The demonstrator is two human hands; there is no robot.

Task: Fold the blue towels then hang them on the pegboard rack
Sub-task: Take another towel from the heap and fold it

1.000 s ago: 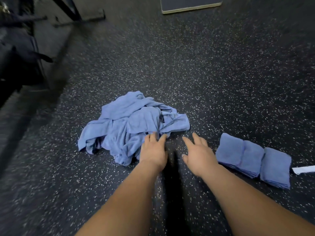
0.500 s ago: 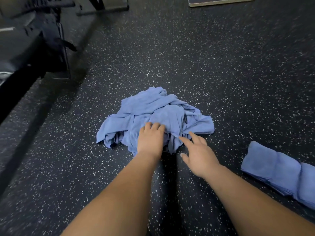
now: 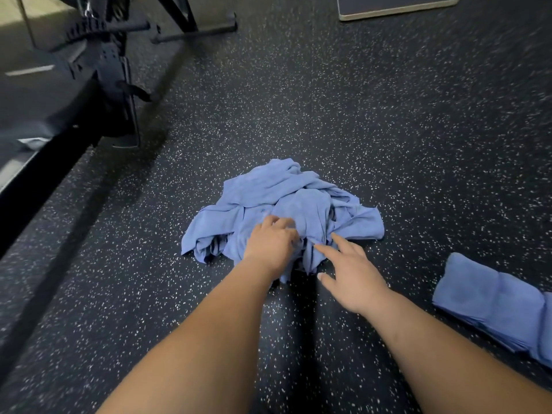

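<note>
I see the crumpled blue towels [image 3: 286,198] heaped on the speckled floor [image 3: 388,130], at 12 o'clock from my wrists. My left hand [image 3: 268,249] sits on the heap's near edge, its fingers curled into the cloth. My right hand [image 3: 355,276], at 3 o'clock of the left, has its fingers spread, the forefinger touching the heap. The folded blue towels [image 3: 490,306] lie apart at 4 o'clock. A black metal frame [image 3: 113,85] stands at 10 o'clock.

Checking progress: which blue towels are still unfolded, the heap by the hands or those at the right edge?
The crumpled pile mid-floor, under the left hand; the folded towels at the right edge lie flat and neat.
</note>
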